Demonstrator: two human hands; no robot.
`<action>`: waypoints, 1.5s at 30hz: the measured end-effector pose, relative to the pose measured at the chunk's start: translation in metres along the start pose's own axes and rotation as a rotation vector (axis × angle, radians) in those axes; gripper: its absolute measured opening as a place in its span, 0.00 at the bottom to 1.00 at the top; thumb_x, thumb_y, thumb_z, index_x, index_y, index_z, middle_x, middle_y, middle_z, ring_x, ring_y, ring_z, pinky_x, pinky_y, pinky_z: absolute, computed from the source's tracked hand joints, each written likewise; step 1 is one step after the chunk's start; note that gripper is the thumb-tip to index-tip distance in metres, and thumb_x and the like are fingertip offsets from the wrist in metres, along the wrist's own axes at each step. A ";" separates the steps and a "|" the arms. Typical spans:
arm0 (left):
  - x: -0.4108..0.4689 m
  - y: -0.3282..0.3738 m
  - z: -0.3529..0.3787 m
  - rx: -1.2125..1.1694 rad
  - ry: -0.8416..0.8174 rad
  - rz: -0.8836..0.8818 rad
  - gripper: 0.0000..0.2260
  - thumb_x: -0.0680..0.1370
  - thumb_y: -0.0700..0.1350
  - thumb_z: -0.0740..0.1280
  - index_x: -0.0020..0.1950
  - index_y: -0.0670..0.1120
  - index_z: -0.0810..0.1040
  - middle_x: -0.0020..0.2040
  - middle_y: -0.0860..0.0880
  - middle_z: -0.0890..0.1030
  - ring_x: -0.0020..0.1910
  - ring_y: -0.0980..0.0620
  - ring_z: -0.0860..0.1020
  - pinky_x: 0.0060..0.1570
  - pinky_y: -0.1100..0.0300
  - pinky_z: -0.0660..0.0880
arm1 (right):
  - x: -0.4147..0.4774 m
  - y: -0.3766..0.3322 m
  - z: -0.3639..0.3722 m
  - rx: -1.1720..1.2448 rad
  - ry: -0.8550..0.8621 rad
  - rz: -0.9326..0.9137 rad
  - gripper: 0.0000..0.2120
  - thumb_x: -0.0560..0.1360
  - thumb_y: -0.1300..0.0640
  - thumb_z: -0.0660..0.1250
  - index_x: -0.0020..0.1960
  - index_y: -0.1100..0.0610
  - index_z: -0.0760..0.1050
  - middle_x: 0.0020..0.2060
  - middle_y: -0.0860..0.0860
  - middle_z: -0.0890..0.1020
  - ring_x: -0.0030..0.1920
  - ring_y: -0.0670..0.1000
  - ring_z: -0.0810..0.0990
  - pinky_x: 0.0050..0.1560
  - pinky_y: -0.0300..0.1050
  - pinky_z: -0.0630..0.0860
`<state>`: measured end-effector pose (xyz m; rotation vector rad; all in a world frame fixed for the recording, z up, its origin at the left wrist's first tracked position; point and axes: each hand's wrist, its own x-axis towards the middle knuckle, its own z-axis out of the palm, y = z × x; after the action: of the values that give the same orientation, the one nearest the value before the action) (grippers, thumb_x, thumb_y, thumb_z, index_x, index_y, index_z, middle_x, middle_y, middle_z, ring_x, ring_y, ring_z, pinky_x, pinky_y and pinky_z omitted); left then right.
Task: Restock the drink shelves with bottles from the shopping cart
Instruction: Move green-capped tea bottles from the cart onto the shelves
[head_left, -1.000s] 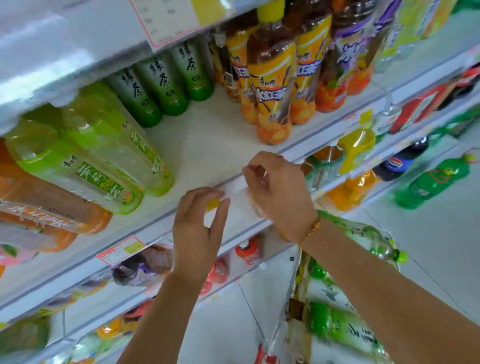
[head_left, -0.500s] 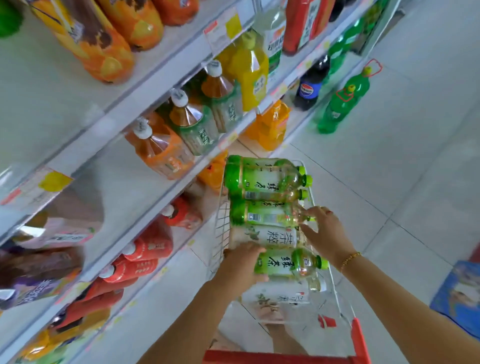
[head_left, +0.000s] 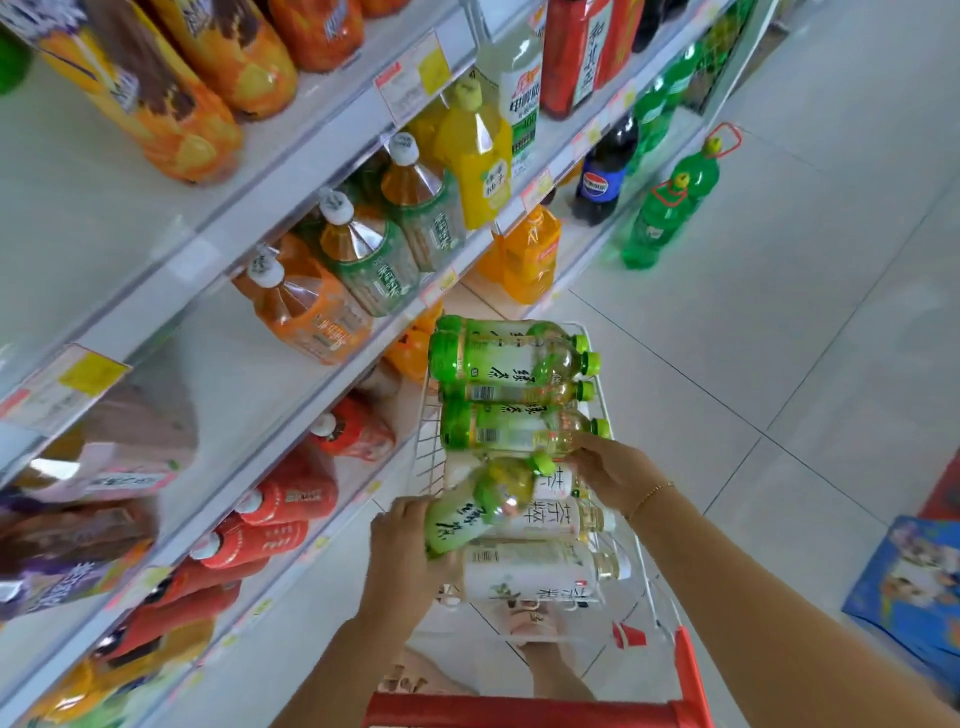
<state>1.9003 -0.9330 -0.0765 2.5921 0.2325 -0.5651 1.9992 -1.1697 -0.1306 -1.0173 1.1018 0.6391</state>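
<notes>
Both hands grip: left hand (head_left: 402, 543) a tilted bottle (head_left: 467, 512), right hand (head_left: 610, 470) a lying bottle (head_left: 498, 428).

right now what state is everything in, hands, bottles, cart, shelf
left hand, grips the base of the raised bottle
raised bottle, capped, tilted, held above the pile
right hand, holds the neck of the lying green bottle
lying green bottle, capped, on its side in the cart
white-label bottles, on their sides in the cart
cart, loaded with bottles, beside the shelves
middle shelf, part stocked, bare patch showing
</notes>
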 end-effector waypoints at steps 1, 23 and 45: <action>-0.006 -0.004 -0.011 -0.106 0.067 -0.075 0.24 0.64 0.42 0.76 0.59 0.45 0.74 0.52 0.48 0.76 0.51 0.45 0.76 0.51 0.51 0.75 | 0.005 0.004 0.006 0.042 0.007 -0.001 0.13 0.72 0.65 0.69 0.54 0.70 0.75 0.33 0.57 0.80 0.31 0.50 0.79 0.35 0.40 0.80; -0.046 0.008 -0.139 -0.754 0.485 -0.353 0.21 0.65 0.41 0.78 0.53 0.48 0.72 0.43 0.56 0.78 0.42 0.59 0.76 0.35 0.67 0.68 | -0.118 0.013 0.088 -0.414 0.126 -0.826 0.36 0.57 0.54 0.82 0.57 0.52 0.64 0.49 0.49 0.79 0.49 0.52 0.80 0.47 0.47 0.78; -0.047 -0.022 -0.254 -0.727 1.079 -0.218 0.23 0.63 0.46 0.79 0.52 0.49 0.72 0.43 0.51 0.82 0.41 0.54 0.81 0.38 0.68 0.74 | -0.288 -0.081 0.318 -0.762 -0.702 -1.896 0.36 0.62 0.59 0.77 0.66 0.60 0.65 0.57 0.53 0.77 0.55 0.51 0.78 0.53 0.49 0.78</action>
<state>1.9409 -0.7944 0.1386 1.8898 0.8714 0.7826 2.0973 -0.9008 0.1991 -1.7236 -0.9612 -0.2686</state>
